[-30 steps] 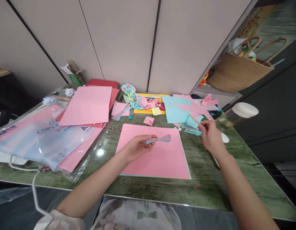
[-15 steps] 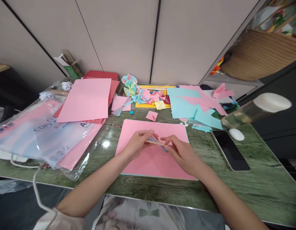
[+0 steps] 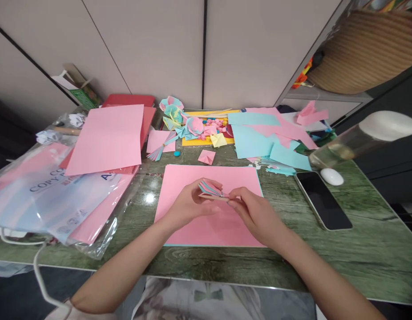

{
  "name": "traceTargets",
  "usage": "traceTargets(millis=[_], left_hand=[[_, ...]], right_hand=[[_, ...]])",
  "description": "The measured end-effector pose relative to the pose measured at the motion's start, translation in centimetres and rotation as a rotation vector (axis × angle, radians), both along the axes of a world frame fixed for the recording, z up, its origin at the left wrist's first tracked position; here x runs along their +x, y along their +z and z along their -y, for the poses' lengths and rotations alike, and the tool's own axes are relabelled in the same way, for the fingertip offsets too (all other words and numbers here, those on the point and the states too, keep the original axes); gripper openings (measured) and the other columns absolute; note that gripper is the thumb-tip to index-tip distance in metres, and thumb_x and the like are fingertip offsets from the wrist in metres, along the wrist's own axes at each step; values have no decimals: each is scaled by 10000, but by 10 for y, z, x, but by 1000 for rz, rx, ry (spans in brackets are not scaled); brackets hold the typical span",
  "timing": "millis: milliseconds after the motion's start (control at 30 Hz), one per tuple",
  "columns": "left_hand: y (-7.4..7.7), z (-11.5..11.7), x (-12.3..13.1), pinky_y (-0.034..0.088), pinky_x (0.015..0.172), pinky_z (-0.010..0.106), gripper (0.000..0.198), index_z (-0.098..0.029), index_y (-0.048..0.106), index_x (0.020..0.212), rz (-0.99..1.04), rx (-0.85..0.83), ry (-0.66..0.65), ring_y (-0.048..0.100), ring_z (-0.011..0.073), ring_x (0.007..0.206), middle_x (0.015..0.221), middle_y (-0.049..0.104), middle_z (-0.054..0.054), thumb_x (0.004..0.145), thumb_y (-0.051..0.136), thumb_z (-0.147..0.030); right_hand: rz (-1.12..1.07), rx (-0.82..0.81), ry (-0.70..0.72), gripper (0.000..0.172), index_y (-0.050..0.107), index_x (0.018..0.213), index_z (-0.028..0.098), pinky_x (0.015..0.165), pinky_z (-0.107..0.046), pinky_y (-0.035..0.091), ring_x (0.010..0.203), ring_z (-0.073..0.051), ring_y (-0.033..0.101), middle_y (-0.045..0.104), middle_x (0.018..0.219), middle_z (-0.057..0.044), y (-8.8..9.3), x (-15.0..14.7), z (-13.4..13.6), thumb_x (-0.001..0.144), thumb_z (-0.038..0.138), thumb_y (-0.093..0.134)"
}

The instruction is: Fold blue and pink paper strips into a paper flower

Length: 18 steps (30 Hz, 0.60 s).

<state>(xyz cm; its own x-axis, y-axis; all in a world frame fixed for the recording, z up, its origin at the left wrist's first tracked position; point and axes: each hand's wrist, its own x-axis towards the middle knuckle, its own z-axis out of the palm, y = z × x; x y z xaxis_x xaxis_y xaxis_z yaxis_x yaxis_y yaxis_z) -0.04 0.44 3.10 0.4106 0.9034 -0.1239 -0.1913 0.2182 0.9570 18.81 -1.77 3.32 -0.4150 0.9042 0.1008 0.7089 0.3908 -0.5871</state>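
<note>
Above a pink sheet (image 3: pixel 206 231) on the green table, my right hand (image 3: pixel 254 213) pinches a thin wooden stick (image 3: pixel 214 197) together with the tied end of a bundle of pink and blue paper strips (image 3: pixel 210 187). My left hand (image 3: pixel 191 202) is spread around the loose end of the bundle, its thumb stretched out below the stick and its fingers behind. A similar strip bundle (image 3: pixel 162 146) lies on a small pink paper behind, near a folded pink square (image 3: pixel 206 156).
A plastic bag of paper (image 3: pixel 59 191) and stacked pink sheets (image 3: pixel 107 138) lie left. Paper flowers (image 3: pixel 172 111) and blue scraps (image 3: pixel 252 142) sit at the back. A phone (image 3: pixel 323 200), a white oval object (image 3: pixel 332 176) and a clear bottle (image 3: pixel 342 144) are right.
My left hand has opened from its hold, and the strips now show more fully above the stick. The whole view has shifted slightly.
</note>
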Motion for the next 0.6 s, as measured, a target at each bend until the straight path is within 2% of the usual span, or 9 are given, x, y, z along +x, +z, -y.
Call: traceTargets(millis=[100, 300, 467, 600], left_hand=[[1, 4, 4, 457, 742, 287, 331, -150, 601, 847, -92, 36, 76, 574, 193, 853, 907, 616, 65, 545, 728, -195], [0, 11, 9, 484, 764, 317, 303, -161, 614, 790, -87, 43, 188, 582, 204, 898, 909, 641, 62, 515, 737, -132], [0, 17, 11, 499, 744, 331, 308, -165, 604, 744, -47, -21, 243, 603, 206, 854, 844, 655, 48, 480, 750, -106], [2, 20, 12, 497, 755, 325, 286, -176, 589, 718, -64, 1, 266, 608, 195, 846, 823, 658, 31, 492, 743, -93]], right_hand=[[14, 103, 41, 110, 460, 931, 200, 624, -261, 404, 719, -146, 557, 600, 871, -42, 2, 1, 1, 846, 225, 396], [78, 348, 73, 113, 506, 873, 185, 646, -280, 393, 745, -157, 559, 608, 872, -62, 5, 0, 4, 843, 209, 401], [167, 450, 44, 129, 540, 821, 190, 600, -273, 373, 684, -156, 541, 611, 860, -65, 5, -2, 7, 815, 174, 413], [185, 495, 38, 125, 540, 807, 196, 588, -272, 353, 658, -155, 515, 603, 857, -63, 4, -2, 9, 790, 151, 425]])
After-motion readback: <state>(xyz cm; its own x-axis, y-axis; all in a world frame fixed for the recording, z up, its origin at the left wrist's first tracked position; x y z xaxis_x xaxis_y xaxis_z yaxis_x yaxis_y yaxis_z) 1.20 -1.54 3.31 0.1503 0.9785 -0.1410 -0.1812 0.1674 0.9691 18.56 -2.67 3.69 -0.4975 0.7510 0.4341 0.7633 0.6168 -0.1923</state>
